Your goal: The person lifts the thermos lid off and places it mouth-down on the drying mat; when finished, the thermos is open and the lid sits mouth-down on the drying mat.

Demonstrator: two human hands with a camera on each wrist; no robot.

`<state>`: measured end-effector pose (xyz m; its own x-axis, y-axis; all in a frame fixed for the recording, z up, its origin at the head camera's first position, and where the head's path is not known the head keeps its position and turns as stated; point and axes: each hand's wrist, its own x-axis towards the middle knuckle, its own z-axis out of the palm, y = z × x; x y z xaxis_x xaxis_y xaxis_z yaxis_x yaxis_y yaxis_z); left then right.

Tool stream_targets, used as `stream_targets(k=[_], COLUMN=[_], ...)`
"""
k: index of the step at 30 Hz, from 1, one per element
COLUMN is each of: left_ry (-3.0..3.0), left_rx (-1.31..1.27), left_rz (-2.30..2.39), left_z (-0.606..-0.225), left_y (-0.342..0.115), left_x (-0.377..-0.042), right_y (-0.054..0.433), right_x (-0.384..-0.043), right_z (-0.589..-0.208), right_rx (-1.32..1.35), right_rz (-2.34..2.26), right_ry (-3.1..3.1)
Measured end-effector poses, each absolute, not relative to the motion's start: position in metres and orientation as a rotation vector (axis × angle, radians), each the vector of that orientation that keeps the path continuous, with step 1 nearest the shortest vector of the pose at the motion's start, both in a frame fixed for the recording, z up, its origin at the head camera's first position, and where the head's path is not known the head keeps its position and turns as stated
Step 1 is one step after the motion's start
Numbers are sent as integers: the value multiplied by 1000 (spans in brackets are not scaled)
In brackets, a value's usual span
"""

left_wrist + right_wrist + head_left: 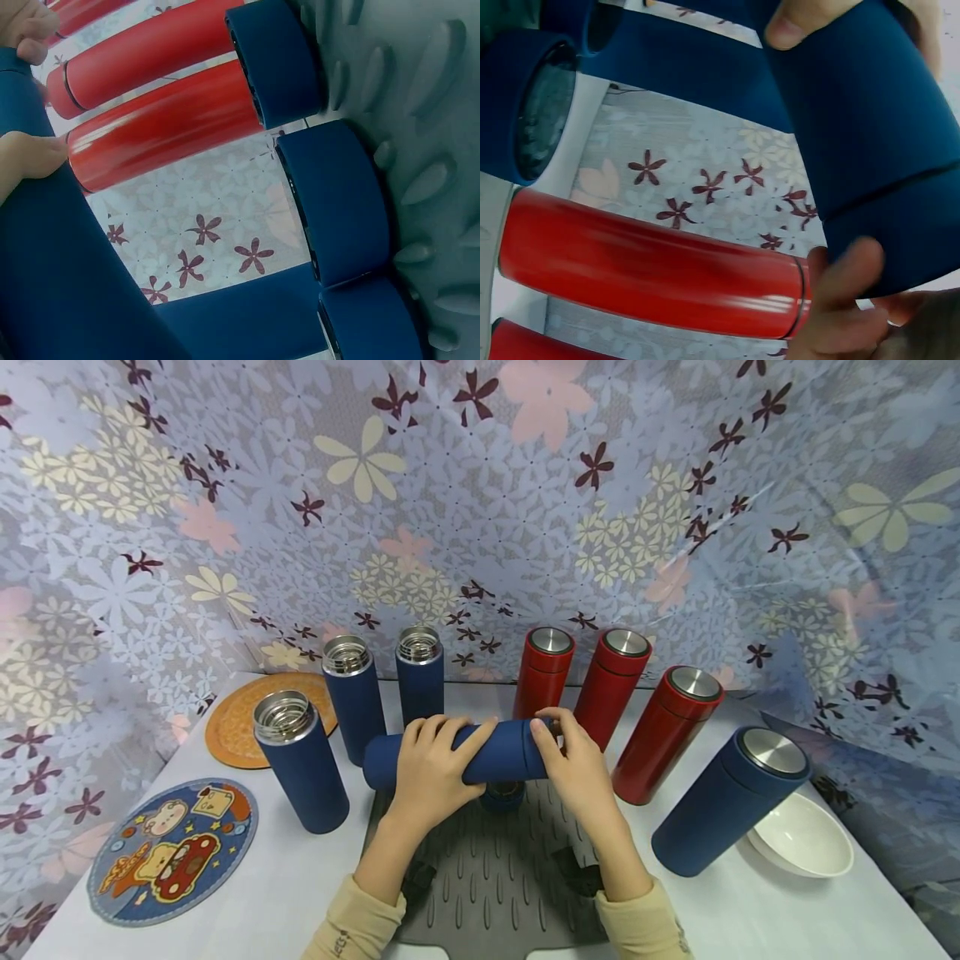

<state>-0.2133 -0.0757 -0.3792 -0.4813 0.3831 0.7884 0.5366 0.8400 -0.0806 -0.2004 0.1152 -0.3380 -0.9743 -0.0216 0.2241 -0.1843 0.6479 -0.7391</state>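
Note:
A blue thermos (506, 753) lies sideways in the air, lid end to the right, above a dark ribbed mat (487, 877). My left hand (433, 772) grips its body, fingers over the top and thumb along the near side. At the other end my right hand (576, 768) holds the lid (892, 232) between thumb and fingers; a thin seam shows between lid and body. Below, blue lids (337, 202) stand on the mat; the head view shows only one lid (502, 795), partly covered by the thermos.
Lidless blue thermoses (303, 768) with bare steel necks stand at left. Lidded red thermoses (663, 739) stand at right, with another lidded blue thermos (727, 806) near a white bowl (806, 835). An orange round mat (232, 722) and a cartoon-printed round mat (176, 852) lie far left.

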Motion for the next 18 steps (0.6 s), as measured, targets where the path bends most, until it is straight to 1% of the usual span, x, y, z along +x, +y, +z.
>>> stream_targets(k=[7,13,18], left_ry=[-2161,-2165,-2162], left_rx=[-692,-684,-678], left_rz=[-210,-229,-243], left_z=[-379,-378,-376], left_y=[-76,-77,-79], left_x=[-212,-210,-211], right_y=[120,124,125], right_x=[-208,-214,-216], right_z=[-348,-355,-358], right_rx=[239,365,490], right_rz=[1366,1511,1505], right_ry=[-2586,-2466,-2387])
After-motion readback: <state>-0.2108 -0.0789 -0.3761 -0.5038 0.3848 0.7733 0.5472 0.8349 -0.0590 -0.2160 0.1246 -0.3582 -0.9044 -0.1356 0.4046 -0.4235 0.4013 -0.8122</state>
